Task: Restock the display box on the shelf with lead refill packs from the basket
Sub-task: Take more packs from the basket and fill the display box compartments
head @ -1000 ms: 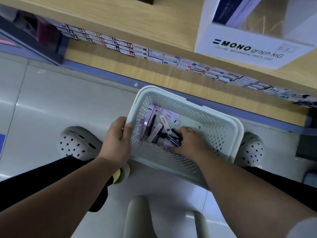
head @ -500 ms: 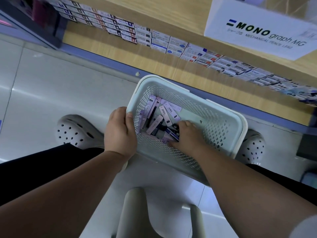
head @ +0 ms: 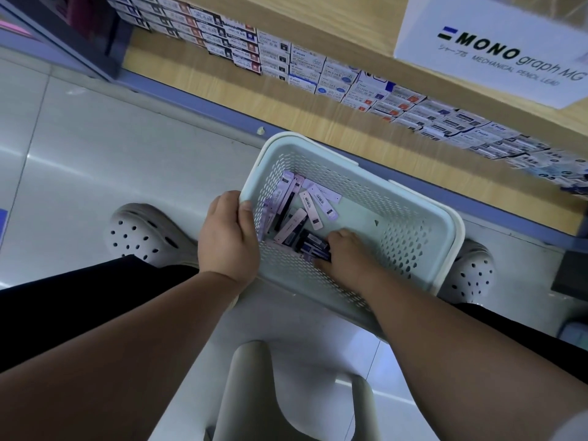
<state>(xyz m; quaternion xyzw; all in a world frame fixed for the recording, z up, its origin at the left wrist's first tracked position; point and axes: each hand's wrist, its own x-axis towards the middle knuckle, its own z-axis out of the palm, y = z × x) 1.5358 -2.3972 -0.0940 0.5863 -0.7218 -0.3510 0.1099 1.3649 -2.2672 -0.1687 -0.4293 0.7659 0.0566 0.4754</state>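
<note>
Lead packs (head: 313,247) pinched betw. R hand (head: 348,257) thumb & fingers; L hand (head: 227,237) grips basket (head: 305,146) rim.

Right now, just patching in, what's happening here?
A person's left hand grips the left rim of the basket. The right hand is down inside, fingers and thumb either side of a few dark lead refill packs; a firm grip isn't clear. More packs lie loose. The display box sits on the shelf above, untouched.
</note>
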